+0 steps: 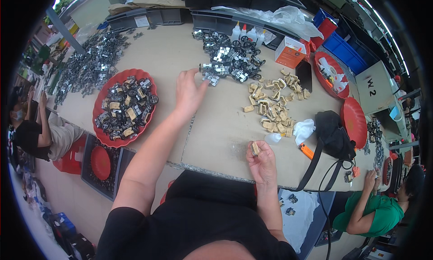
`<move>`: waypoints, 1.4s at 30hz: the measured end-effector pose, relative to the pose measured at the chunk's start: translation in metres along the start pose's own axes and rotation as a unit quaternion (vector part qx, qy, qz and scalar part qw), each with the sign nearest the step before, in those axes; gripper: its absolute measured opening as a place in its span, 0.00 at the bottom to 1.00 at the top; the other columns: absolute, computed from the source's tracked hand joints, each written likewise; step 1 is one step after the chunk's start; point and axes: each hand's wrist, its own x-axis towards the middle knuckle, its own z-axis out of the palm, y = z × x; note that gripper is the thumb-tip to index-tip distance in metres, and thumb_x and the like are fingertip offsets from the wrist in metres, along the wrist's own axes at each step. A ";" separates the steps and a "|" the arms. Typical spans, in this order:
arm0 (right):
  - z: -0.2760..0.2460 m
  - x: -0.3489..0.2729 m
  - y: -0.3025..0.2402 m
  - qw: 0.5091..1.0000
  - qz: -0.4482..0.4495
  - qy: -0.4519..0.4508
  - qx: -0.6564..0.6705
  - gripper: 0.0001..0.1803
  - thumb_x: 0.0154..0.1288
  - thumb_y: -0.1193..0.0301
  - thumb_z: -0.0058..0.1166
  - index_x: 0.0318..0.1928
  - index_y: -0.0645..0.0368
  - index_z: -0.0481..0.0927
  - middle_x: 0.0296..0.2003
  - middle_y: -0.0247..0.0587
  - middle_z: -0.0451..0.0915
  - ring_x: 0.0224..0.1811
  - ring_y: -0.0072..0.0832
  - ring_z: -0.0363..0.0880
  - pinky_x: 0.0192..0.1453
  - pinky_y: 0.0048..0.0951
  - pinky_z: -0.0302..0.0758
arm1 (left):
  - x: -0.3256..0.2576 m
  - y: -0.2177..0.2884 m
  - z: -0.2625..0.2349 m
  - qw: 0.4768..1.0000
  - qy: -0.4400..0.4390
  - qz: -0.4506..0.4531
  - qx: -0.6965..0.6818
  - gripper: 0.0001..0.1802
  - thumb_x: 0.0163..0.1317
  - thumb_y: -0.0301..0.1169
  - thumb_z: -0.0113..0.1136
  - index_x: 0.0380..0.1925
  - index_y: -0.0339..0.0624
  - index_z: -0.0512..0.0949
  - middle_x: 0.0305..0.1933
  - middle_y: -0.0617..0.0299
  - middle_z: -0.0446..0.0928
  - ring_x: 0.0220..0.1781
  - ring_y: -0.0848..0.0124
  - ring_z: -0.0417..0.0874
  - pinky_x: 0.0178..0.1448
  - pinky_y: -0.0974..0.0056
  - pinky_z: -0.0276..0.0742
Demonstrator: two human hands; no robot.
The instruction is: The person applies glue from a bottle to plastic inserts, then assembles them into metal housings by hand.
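Note:
My left hand (188,92) reaches to the left edge of a pile of black and silver toy car chassis (234,57). Thumb and forefinger are apart, at a silver chassis piece (211,79); I cannot tell if they touch it. Near the table's front edge, my right hand (263,164) pinches a small tan plastic part (255,148) between thumb and fingers. Similar loose tan parts (273,104) lie heaped beyond it. To the left, a red scalloped basin (97,118) holds black chassis, several with tan parts on them.
More chassis pieces (88,64) spread at the far left. White glue bottles (243,32) and an orange-white box (290,52) stand at the back. A white bottle (272,139), orange lighter-like object (306,151) and black bag (333,134) lie right. Two co-workers sit at the sides.

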 end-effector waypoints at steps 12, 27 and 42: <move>0.011 0.001 0.005 0.995 -0.004 0.039 -0.089 0.16 0.51 0.76 0.55 0.42 0.62 0.70 0.35 0.36 0.73 0.30 0.21 0.71 0.34 0.20 0.68 | -0.019 0.006 0.002 0.984 -0.159 -0.019 -0.074 0.15 0.43 0.28 0.61 0.31 0.36 0.69 0.20 0.59 0.72 0.21 0.68 0.74 0.29 0.66 0.71; 0.018 0.007 0.013 0.996 0.065 -0.023 -0.047 0.17 0.59 0.74 0.48 0.49 0.64 0.66 0.41 0.41 0.73 0.42 0.25 0.73 0.46 0.27 0.72 | -0.096 0.047 -0.059 0.743 -0.436 -0.198 -0.467 0.21 0.56 0.22 0.52 0.49 0.39 0.59 0.35 0.60 0.71 0.33 0.76 0.76 0.30 0.74 0.74; 0.020 0.006 0.019 0.993 0.051 -0.014 -0.102 0.16 0.54 0.82 0.52 0.45 0.65 0.68 0.42 0.43 0.71 0.38 0.25 0.76 0.41 0.22 0.76 | -0.100 0.034 -0.067 0.702 -0.457 -0.160 -0.523 0.17 0.56 0.21 0.53 0.46 0.38 0.64 0.29 0.64 0.69 0.32 0.78 0.75 0.33 0.73 0.74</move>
